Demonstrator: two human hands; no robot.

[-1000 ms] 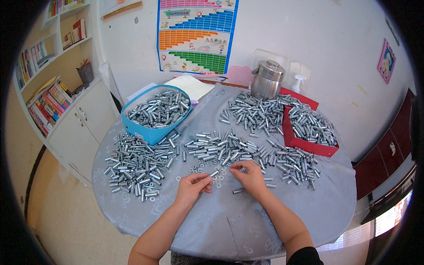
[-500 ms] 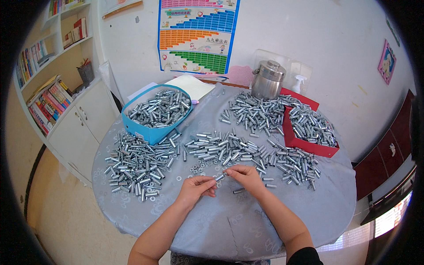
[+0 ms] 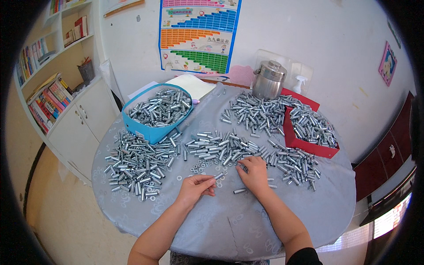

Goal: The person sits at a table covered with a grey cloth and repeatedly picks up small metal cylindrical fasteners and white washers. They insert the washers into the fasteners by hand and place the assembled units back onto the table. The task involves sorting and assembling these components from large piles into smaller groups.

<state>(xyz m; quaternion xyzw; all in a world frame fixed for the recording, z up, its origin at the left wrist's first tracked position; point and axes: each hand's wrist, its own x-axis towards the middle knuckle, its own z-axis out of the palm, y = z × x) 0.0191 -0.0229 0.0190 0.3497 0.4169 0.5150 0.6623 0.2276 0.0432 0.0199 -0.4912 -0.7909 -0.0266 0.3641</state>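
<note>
Between the thumb and fingers of my left hand [image 3: 196,185], near the front middle of the table, is a short silvery metal sleeve [image 3: 219,176], its free end pointing right. My right hand [image 3: 253,170] is at the near edge of the middle heap of metal sleeves [image 3: 216,148]. Its thumb and forefinger are apart and no part shows between them; its other fingertips are partly hidden. Small flat washers [image 3: 201,166] are scattered between the hands and that heap. A loose sleeve [image 3: 239,191] lies beside my right wrist.
A blue box [image 3: 154,133] full of metal parts stands back left, behind a heap of bolts [image 3: 137,161]. At right, an open red box [image 3: 309,149] holds more. Behind are a steel canister [image 3: 268,81], a spray bottle [image 3: 299,84] and paper [image 3: 194,86].
My right hand has left the sleeve held in my left hand and moved right and farther away, to the middle heap. My left hand has stayed nearly still, keeping its hold.
</note>
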